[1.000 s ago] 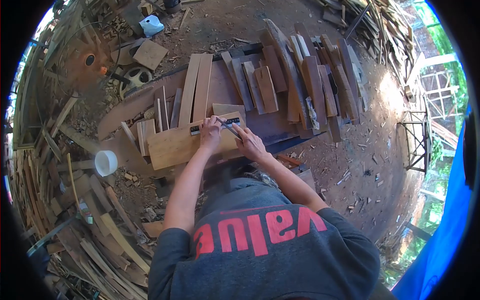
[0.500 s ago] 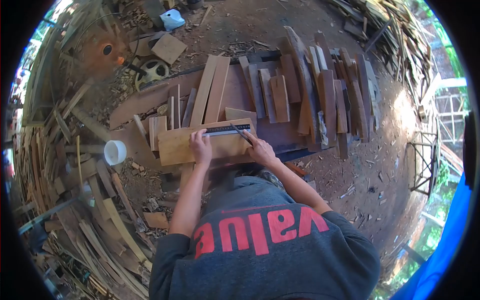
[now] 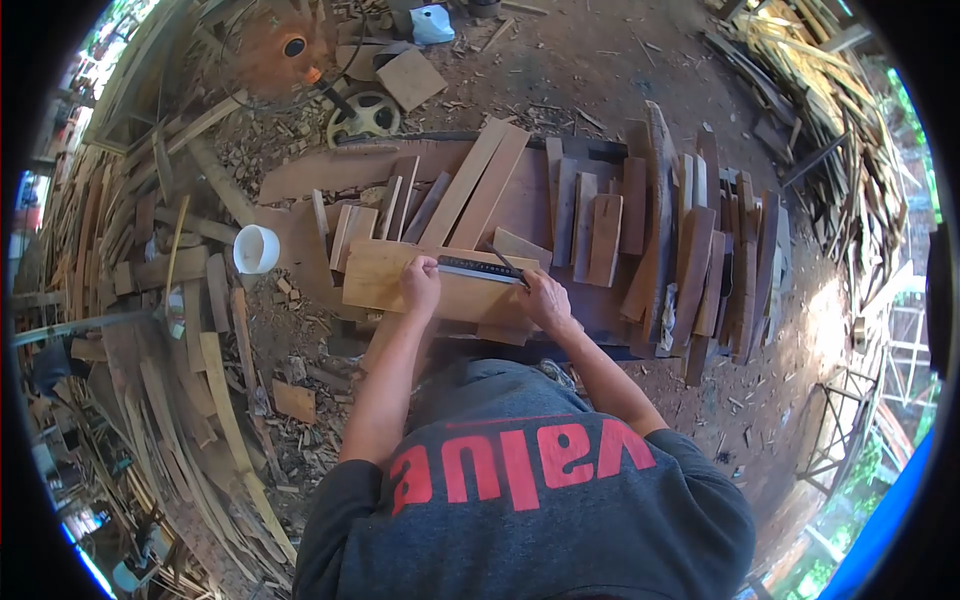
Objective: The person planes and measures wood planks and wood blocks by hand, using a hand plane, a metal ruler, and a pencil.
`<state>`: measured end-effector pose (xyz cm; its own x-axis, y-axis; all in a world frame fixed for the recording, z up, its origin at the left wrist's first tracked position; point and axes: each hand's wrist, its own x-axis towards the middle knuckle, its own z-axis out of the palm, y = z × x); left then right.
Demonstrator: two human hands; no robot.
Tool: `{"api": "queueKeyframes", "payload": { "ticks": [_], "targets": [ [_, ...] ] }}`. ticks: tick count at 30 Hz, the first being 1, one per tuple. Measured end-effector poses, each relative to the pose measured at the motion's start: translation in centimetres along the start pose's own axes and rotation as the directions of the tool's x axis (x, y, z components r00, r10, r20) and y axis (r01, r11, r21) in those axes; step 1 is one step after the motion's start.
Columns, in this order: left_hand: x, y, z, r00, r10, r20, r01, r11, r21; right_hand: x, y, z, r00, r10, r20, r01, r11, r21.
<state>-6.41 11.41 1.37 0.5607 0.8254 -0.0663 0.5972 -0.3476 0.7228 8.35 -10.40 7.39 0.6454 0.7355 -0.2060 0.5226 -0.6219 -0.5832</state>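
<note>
"What is at the far left of the work?"

"A round white plastic tub (image 3: 255, 249) on the ground, just beside a large, flat brown surface (image 3: 315, 176)."

"And the board?"

"The light brown, rectangular wooden board (image 3: 375, 280) lies flat near the edge of that surface closest to the person, its length running left to right."

"What is the left hand (image 3: 421, 287) doing?"

"It is on the board, fingers curled closed, with the thumb and fingertips at the left end of a straight black-and-silver ruler (image 3: 480, 268). I can't tell whether it pinches the ruler or just presses it down."

"What lies beyond the ruler?"

"Two long, pale brown planks (image 3: 465, 185), side by side and slanting away. The ruler itself rests along the board's upper part, dark markings facing up."

"Next along?"

"A slim, dark, stick-shaped tool (image 3: 502, 257), tilted across the ruler's right part. The right hand (image 3: 547, 302) has its lower end in a nearly closed grip, by the ruler's right end. Whether its tip touches anything, I can't tell."

"Farther right?"

"A row of narrow brown wooden pieces (image 3: 605, 240), mostly pointing away from the person, some overlapping."
</note>
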Motion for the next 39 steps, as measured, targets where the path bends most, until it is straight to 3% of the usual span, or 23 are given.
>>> {"api": "queueKeyframes", "payload": {
  "ticks": [5,12,14,16,19,22,24,26,28,32,35,37,39],
  "targets": [
    [0.3,0.2,0.1,0.999,-0.048,0.020,0.048,0.999,0.004,1.2,0.8,-0.2,0.999,-0.023,-0.041,0.025,0.998,0.050],
    [0.0,1.9,-0.3,0.992,-0.127,-0.008,0.127,0.986,0.107,1.6,-0.1,-0.8,1.000,-0.016,0.025,0.016,1.000,-0.008],
    [-0.4,2.2,-0.2,0.994,-0.039,-0.099,0.053,0.988,0.145,2.0,-0.1,-1.0,0.999,-0.024,0.038,0.024,0.999,-0.020],
    [-0.3,2.4,-0.2,0.993,-0.076,-0.085,0.087,0.987,0.134,2.6,0.1,-0.8,0.997,-0.036,0.071,0.039,0.998,-0.043],
    [-0.9,3.7,-0.4,0.977,-0.108,-0.182,0.143,0.972,0.189,3.4,0.4,-1.1,0.990,-0.077,0.120,0.085,0.995,-0.057],
    [-1.3,4.3,-0.9,0.949,-0.241,-0.206,0.281,0.939,0.197,4.4,0.5,-1.2,0.981,-0.149,0.125,0.160,0.984,-0.081],
    [-1.5,4.4,-1.0,0.939,-0.237,-0.250,0.295,0.928,0.227,5.0,0.8,-1.6,0.958,-0.152,0.242,0.161,0.987,-0.018],
    [-1.5,4.5,-1.1,0.927,-0.280,-0.250,0.334,0.919,0.210,5.4,0.9,-1.6,0.959,-0.163,0.231,0.164,0.986,0.012],
    [-1.7,4.5,-1.1,0.921,-0.276,-0.274,0.335,0.921,0.198,5.8,0.6,-1.7,0.966,-0.118,0.232,0.075,0.980,0.186],
    [-1.9,4.6,-0.8,0.893,-0.325,-0.311,0.392,0.901,0.185,7.6,-0.7,-0.6,0.950,-0.063,0.305,-0.020,0.965,0.263],
    [-1.9,4.5,-0.7,0.892,-0.340,-0.298,0.406,0.893,0.196,8.9,-2.4,0.1,0.927,-0.096,0.362,0.024,0.979,0.200],
    [-2.0,4.4,-0.9,0.911,-0.253,-0.326,0.348,0.896,0.275,9.6,-3.2,0.8,0.914,-0.211,0.346,0.138,0.965,0.223],
    [-2.2,4.7,-1.1,0.912,-0.263,-0.315,0.349,0.900,0.261,10.5,-4.1,1.0,0.895,-0.255,0.366,0.195,0.961,0.194]
  ]
}}
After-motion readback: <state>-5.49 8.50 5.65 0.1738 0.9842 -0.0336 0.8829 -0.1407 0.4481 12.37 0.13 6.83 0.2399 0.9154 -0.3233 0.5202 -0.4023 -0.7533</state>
